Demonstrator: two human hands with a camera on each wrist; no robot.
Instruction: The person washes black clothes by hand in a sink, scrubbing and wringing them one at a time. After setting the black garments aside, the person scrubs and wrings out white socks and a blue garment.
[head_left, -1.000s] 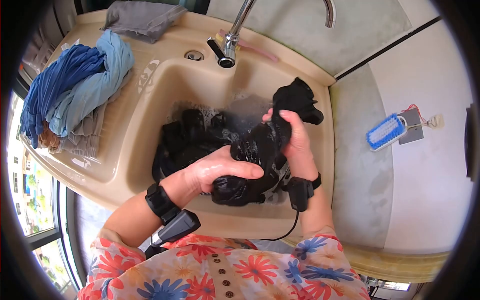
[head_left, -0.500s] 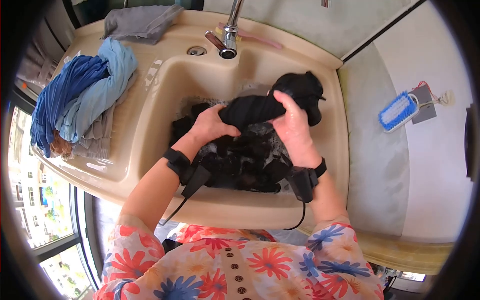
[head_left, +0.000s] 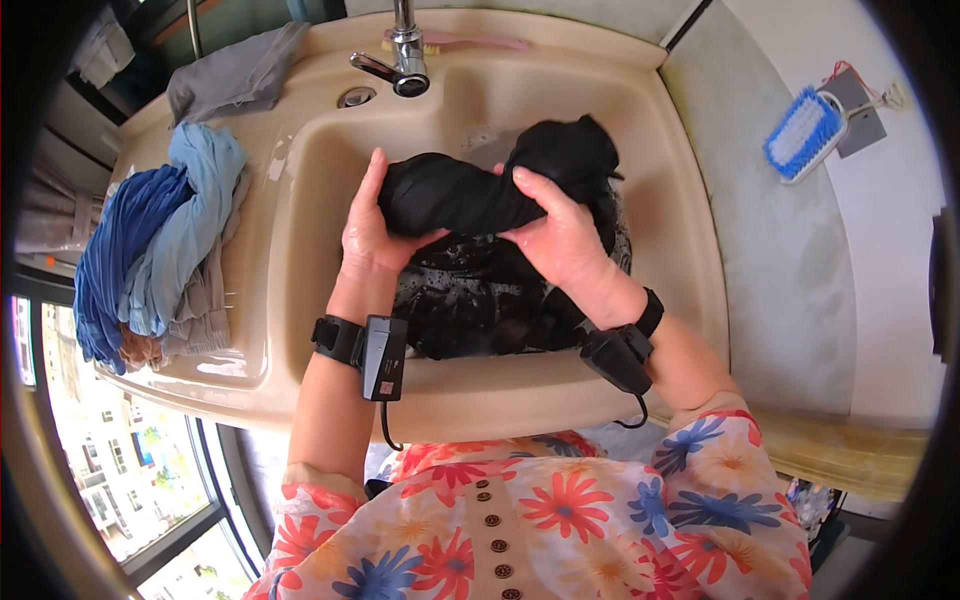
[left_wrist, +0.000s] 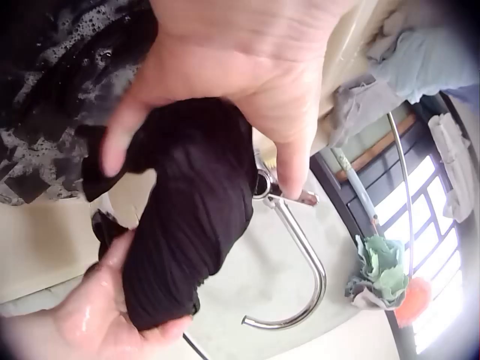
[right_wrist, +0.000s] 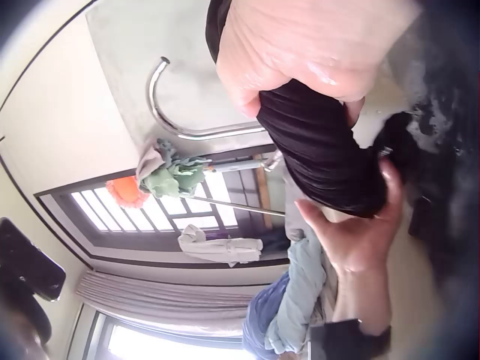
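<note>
"Black cloth (head_left: 435,195), twisted into a thick roll, is up over the sink (head_left: 685,210)," one observer says. "How is each grip?"

"The left grip (head_left: 372,228) is clamped around one end, thumb and fingers apart on either side of it," the other answers. "The right grip (head_left: 560,238) is clamped near the middle, a looser bunch beyond it. Some fingertips are hidden behind the roll, so their exact curl is hard to judge."

"And below?"

"Dark wet fabric (head_left: 465,310), patched with suds. Blue cloth (head_left: 125,250) and pale blue cloth (head_left: 207,165) lie together on the surface (head_left: 268,150) beside the basin."
</note>
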